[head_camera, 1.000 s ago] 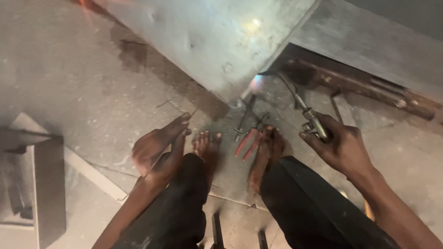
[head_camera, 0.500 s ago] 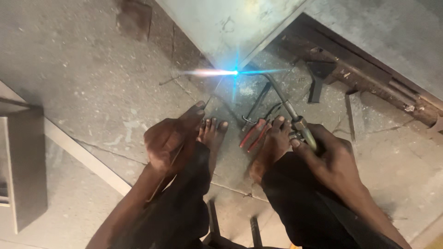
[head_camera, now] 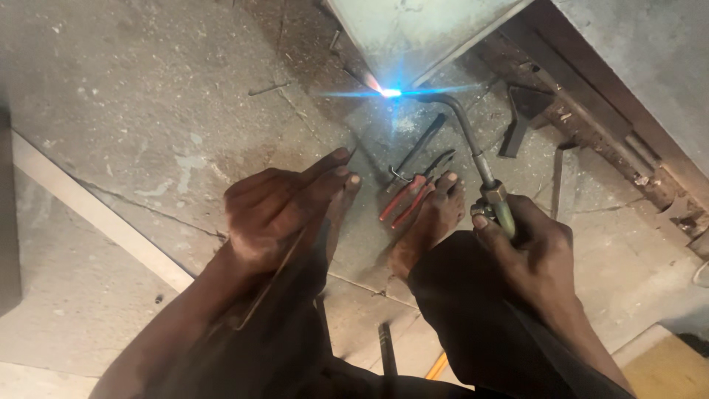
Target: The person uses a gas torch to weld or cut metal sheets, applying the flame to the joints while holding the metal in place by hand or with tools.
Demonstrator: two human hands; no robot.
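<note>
head view: the right hand (head_camera: 532,244) is closed around the handle of a torch (head_camera: 473,151) whose blue flame (head_camera: 390,93) burns at the edge of a metal sheet (head_camera: 413,29), while the left hand (head_camera: 277,210), fingers loosely curled, pinches a thin rod (head_camera: 269,277) beside red-handled pliers (head_camera: 410,193) on the floor.

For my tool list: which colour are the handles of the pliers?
Red; the pliers lie on the floor between the bare feet, head view.

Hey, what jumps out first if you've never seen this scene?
The bright blue-white flame at top centre, at the tip of the bent metal torch gripped by the right hand. Below it, red-handled pliers lie on the concrete floor beside a bare foot. The left hand holds a thin rod.
</note>
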